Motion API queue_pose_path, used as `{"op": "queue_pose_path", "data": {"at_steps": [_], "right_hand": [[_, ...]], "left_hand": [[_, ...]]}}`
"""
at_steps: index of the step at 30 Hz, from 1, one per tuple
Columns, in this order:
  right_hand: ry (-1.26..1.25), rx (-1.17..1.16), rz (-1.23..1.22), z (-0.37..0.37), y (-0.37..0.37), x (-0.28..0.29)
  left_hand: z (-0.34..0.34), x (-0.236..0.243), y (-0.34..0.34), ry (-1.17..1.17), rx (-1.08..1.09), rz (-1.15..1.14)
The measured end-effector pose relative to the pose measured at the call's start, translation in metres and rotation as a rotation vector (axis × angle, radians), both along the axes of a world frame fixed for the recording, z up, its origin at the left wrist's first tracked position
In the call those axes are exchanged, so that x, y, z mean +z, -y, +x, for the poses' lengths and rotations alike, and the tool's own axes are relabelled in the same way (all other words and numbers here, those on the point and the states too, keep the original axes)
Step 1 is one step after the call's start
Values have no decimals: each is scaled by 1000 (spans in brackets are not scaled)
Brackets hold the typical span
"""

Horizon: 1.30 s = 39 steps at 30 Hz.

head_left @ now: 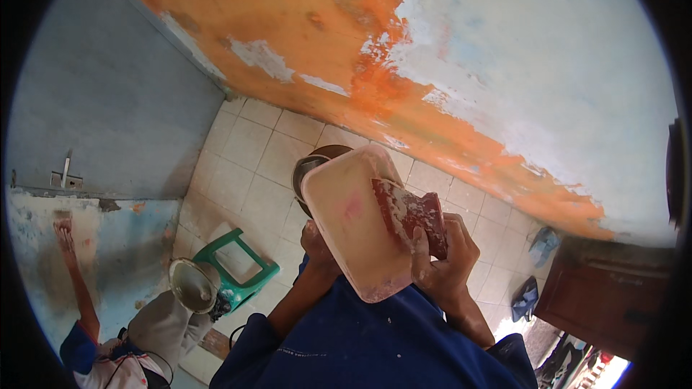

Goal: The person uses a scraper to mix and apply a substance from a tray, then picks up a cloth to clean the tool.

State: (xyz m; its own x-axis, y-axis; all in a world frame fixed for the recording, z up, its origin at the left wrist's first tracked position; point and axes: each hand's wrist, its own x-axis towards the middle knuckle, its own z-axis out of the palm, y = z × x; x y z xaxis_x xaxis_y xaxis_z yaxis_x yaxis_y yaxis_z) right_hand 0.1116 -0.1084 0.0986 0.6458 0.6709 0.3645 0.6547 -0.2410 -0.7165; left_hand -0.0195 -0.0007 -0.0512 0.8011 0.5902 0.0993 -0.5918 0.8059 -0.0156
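Two items are held above the tiled floor [277, 153]: a pale tray [346, 241], gripped by the left hand [318, 246], and a smeared red scraper [405, 210], grasped over it by the right hand [448, 259].

A tiled indoor room in the middle of wall refinishing; whether it belongs to a home cannot be told. One long wall [461, 94] is patchy orange, overlaid with broad, ragged areas of whitish coating. To the left, a plain grey wall [122, 79] meets a blotchy light-blue section [137, 256], where a co-worker [155, 324] presses one hand. Pale square tiles cover the floor [234, 144], with a green plastic stool [269, 269] and a smeared bucket [175, 287] on that side. A shallow tray [339, 223] and a paste-caked, reddish-brown spreader [422, 217] fit the work.
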Motion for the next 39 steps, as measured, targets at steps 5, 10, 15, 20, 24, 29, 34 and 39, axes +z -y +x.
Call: {"op": "queue_pose_path", "data": {"at_steps": [5,10,15,20,24,29,34,39], "right_hand": [[-28,6,-1,-3,2,-5],[-13,13,-71,-5,8,-9],[-58,-56,-17,-14,11,-9],[264,-17,-88,-15,16,4],[288,1,-128,-17,25,3],[293,26,-70,-22,23,12],[274,-8,-71,-29,26,16],[265,-69,-71,-32,27,12]], "left_hand": [[1,7,-4,-177,74,47],[1,15,1,-270,113,82],[7,20,5,-224,118,94],[10,25,5,-227,142,131],[8,38,4,-399,93,131],[7,60,6,-474,40,103],[7,57,5,-411,-9,105],[0,29,15,-419,-49,119]]}}
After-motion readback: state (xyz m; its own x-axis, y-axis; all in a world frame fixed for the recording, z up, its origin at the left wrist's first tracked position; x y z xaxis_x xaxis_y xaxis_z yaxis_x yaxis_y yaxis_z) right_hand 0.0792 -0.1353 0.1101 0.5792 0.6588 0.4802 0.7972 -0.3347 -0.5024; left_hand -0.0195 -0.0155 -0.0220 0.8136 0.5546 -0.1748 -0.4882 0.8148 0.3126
